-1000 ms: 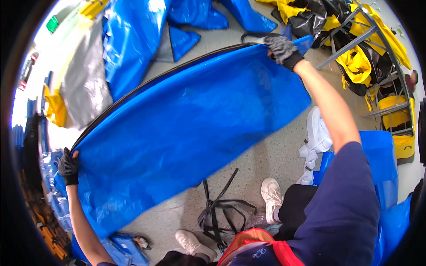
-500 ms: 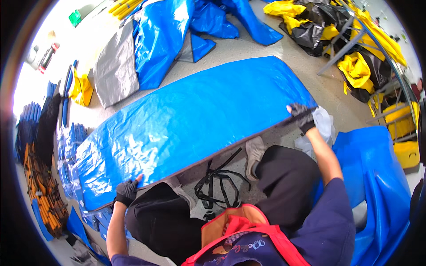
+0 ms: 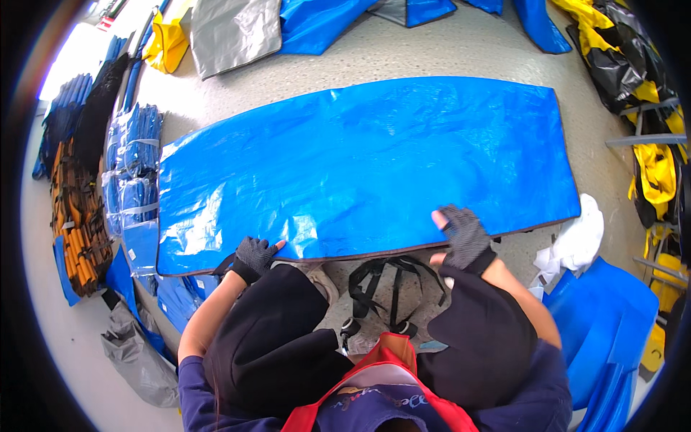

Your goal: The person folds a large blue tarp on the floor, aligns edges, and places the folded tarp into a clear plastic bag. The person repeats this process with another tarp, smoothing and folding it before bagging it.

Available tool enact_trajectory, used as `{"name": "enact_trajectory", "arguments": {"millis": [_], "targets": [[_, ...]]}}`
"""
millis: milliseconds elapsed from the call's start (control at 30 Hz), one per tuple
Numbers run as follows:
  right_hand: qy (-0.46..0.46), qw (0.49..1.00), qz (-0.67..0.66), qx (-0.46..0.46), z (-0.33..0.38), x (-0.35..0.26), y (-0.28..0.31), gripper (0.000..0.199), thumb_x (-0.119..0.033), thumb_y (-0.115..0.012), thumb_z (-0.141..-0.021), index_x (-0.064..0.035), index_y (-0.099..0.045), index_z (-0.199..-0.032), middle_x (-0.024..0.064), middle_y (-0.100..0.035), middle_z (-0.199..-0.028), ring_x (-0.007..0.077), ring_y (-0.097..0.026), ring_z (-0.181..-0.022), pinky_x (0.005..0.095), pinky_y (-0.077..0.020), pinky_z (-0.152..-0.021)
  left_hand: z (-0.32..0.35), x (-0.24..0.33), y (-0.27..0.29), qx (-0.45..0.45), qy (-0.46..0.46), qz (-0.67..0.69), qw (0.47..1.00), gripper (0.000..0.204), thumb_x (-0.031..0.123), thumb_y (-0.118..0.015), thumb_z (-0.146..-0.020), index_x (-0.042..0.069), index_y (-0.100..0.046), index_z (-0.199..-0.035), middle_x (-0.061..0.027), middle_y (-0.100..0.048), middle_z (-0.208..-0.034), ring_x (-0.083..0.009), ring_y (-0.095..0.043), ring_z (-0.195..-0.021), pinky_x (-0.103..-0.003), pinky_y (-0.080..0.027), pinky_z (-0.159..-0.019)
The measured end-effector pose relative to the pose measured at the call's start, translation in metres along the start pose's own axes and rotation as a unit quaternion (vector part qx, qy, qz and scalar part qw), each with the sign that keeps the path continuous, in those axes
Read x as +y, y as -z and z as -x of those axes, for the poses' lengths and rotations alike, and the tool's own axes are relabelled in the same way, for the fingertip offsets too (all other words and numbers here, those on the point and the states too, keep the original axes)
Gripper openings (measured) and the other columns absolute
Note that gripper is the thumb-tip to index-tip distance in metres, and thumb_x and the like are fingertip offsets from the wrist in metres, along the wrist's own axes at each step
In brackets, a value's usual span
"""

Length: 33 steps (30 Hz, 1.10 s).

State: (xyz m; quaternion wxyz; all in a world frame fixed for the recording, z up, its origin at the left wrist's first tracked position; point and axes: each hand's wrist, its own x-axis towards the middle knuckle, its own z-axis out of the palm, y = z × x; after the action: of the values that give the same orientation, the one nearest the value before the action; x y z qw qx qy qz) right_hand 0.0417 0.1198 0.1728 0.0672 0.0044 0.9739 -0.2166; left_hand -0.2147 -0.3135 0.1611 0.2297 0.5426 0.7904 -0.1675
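Observation:
A long blue tarpaulin sheet (image 3: pixel 374 158) with dark edging lies spread in front of me, its near edge over my knees. My left hand (image 3: pixel 255 259), in a dark fingerless glove, holds that near edge towards its left end, the thumb along the top. My right hand (image 3: pixel 466 241), gloved alike, rests at the near edge right of the middle. Its bare fingertips lie on the blue surface, and the thumb is spread apart from them. Black straps (image 3: pixel 392 284) with round ends lie on the floor between my legs, below the sheet.
Bundled blue packs in clear plastic (image 3: pixel 137 162) stand left, beside orange-brown tied bundles (image 3: pixel 75 230). Grey and blue sheets (image 3: pixel 237 32) lie beyond. At right are a white plastic bag (image 3: pixel 576 241), a folded blue sheet (image 3: pixel 604 309), and yellow and black material (image 3: pixel 655 173) around metal frames.
The sheet now lies straighter across the view, its right end nearer me. My right hand has come inward from the right corner along the near edge. The view has tilted downward.

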Motion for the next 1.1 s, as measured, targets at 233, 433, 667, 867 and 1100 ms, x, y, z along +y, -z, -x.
{"name": "enact_trajectory", "arguments": {"millis": [233, 433, 667, 867, 1100], "targets": [[0.02, 0.992, 0.099, -0.074, -0.025, 0.052, -0.082, 0.04, -0.017, -0.051, -0.083, -0.0066, -0.051, -0.121, 0.0132, -0.056, -0.121, 0.0333, -0.052, -0.108, 0.0515, -0.037, -0.093, 0.0, -0.032, 0.043, 0.013, -0.07, 0.025, 0.997, 0.047, 0.013, -0.047, -0.085, 0.024, -0.047, -0.13, -0.0096, -0.057, -0.076, -0.0283, -0.06, -0.075, -0.053, -0.032, -0.102], [0.017, 0.992, 0.059, -0.115, 0.004, 0.039, 0.006, 0.05, -0.027, -0.06, -0.076, -0.0082, -0.052, -0.122, 0.0145, -0.053, -0.125, 0.0344, -0.05, -0.115, 0.0487, -0.0374, -0.094, -0.037, 0.016, 0.066, -0.385, -0.14, 0.173, 0.896, 0.084, 0.066, -0.05, -0.079, 0.021, -0.023, -0.145, -0.0157, -0.041, -0.137, -0.0353, -0.037, -0.129, -0.055, -0.017, -0.11], [0.077, 0.981, 0.125, -0.128, 0.036, 0.064, -0.017, 0.041, -0.016, -0.047, -0.085, -0.0093, -0.05, -0.126, 0.0148, -0.055, -0.123, 0.0346, -0.053, -0.11, 0.0493, -0.0426, -0.088, -0.23, -0.033, 0.014, 0.174, -0.163, 0.141, 0.961, 0.059, 0.045, -0.046, -0.091, 0.015, -0.035, -0.14, -0.0167, -0.036, -0.142, -0.034, -0.03, -0.132, -0.048, -0.02, -0.11], [0.045, 0.984, 0.105, -0.136, 0.02, 0.062, -0.002, 0.035, -0.014, -0.048, -0.085, -0.0091, -0.053, -0.12, 0.0132, -0.059, -0.116, 0.0327, -0.055, -0.105, 0.0441, -0.0447, -0.086, -0.163, -0.195, -0.072, 0.133, 0.505, 0.009, 0.853, 0.066, 0.047, -0.044, -0.091, 0.01, -0.027, -0.143, -0.0202, -0.03, -0.145, -0.0354, -0.029, -0.133, -0.042, -0.024, -0.108], [-0.067, 0.926, 0.037, -0.368, -0.063, 0.033, 0.083, 0.026, -0.015, -0.051, -0.082, -0.012, -0.06, -0.106, 0.0109, -0.065, -0.1, 0.0293, -0.064, -0.089, 0.0426, -0.052, -0.069, -0.34, 0.043, 0.055, 0.271, -0.334, 0.15, 0.89, 0.06, 0.058, -0.043, -0.087, 0.017, -0.047, -0.132, -0.0138, -0.036, -0.143, -0.0342, -0.031, -0.132, -0.057, -0.016, -0.108]]}}
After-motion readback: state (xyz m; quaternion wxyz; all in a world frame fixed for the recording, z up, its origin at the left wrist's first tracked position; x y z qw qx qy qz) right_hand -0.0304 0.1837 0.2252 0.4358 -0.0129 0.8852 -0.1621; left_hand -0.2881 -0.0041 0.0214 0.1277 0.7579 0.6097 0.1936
